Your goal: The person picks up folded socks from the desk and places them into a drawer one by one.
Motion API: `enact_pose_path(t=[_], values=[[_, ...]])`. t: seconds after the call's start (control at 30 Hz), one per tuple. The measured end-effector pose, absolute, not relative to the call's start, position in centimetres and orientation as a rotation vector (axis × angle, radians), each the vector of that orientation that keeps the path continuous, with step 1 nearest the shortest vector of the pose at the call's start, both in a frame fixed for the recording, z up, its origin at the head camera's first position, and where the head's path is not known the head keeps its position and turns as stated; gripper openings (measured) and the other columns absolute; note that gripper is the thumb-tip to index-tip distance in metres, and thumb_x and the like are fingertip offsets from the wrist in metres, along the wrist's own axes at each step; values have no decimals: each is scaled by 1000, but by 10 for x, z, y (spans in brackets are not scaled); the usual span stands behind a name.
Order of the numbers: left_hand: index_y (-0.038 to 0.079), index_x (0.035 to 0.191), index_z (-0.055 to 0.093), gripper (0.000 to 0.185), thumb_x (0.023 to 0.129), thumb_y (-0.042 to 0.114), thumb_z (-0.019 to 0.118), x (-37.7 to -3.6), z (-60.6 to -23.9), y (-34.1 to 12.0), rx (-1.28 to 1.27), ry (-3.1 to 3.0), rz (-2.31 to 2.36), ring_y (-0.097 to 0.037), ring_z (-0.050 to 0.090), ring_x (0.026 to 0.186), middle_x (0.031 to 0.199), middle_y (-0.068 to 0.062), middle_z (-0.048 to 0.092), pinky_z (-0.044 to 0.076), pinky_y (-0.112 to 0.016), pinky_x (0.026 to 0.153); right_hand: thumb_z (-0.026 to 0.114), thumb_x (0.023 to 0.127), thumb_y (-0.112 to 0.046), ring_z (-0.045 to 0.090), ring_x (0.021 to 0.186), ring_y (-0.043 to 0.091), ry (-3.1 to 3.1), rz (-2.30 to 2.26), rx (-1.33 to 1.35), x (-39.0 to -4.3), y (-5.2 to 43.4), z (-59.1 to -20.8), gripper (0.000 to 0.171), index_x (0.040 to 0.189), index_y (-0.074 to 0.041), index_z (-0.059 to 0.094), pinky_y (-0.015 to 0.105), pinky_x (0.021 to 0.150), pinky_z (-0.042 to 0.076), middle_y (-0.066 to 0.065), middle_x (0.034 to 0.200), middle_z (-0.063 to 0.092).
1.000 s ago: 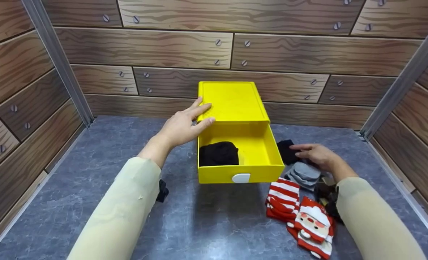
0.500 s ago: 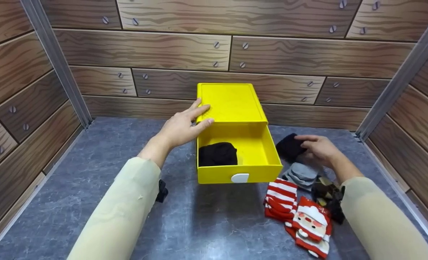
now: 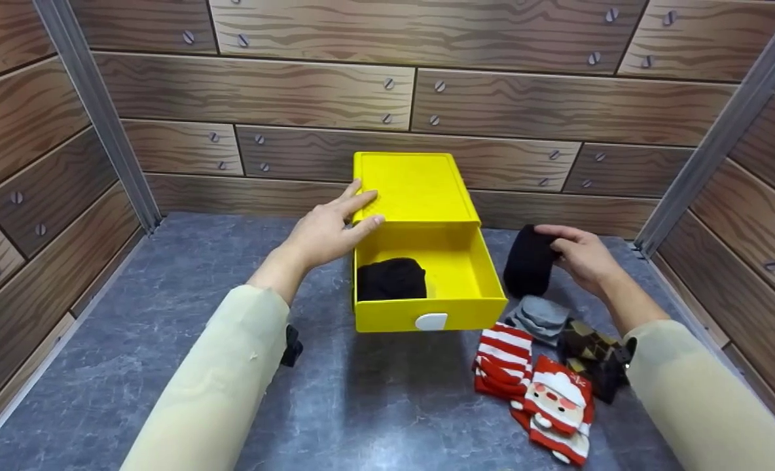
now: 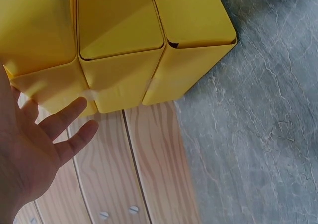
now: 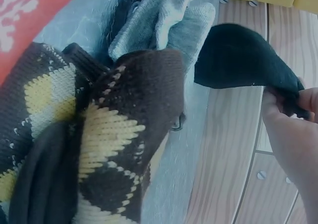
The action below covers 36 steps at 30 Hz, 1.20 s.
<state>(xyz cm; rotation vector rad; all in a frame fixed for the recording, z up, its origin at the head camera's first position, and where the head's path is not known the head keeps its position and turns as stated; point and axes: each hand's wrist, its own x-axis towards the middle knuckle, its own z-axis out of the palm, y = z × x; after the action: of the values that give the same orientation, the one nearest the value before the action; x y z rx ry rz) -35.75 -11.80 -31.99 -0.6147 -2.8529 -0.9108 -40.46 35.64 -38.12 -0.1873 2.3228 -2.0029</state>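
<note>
Our left arm reaches forward in its pale sleeve, and our left hand [image 3: 330, 229] lies open, fingers straight and spread, palm turned inward. Our right arm bends in from the right side, and our right hand [image 3: 578, 256] is raised off the surface, its grip pinched closed between thumb and curled fingers [image 5: 290, 102].

The yellow box [image 3: 420, 196] looks like smooth plastic with a slight shine. The black sock [image 3: 528, 261] is soft matt cloth, and the argyle sock [image 5: 99, 149] is a coarse knit (its stitches show clearly). The floor [image 3: 165, 366] seems a smooth stone-pattern sheet; the walls [image 3: 296, 91] show printed wood grain.
</note>
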Motion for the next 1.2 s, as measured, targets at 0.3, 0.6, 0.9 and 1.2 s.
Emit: enact_pose_path(t=[0.3,0.6,0.9,1.2], values=[[39,168,32,76,102,77,42,-359,-322,-118,-614,-2863,-926,-31,31,157,177,12,10,31,-56,122,47,103,13,65,104,9,2359,-2295,-290,-416,352,-388,41,139,9,65,21,90,55,-3,120,68],[38,167,33,75,103,76,42,-358,-321,-117,-619,-2856,-919,-31,31,157,177,11,11,31,-56,122,50,107,0,60,91,14,2446,-1673,19,-417,339,-413,49,156,2,49,26,81,54,15,129,60],[37,168,33,75,103,75,42,-358,-320,-117,-638,-2841,-929,-30,38,154,177,10,11,34,-55,121,65,105,-11,60,88,22,2619,-1323,30,-417,334,-428,47,150,0,58,29,74,53,25,141,56],[37,167,34,76,103,76,42,-359,-322,-119,-634,-2843,-918,-29,47,148,177,11,11,37,-54,119,72,97,-6,42,141,48,2726,-1137,-47,-424,323,-437,52,146,3,60,60,118,35,35,155,44]])
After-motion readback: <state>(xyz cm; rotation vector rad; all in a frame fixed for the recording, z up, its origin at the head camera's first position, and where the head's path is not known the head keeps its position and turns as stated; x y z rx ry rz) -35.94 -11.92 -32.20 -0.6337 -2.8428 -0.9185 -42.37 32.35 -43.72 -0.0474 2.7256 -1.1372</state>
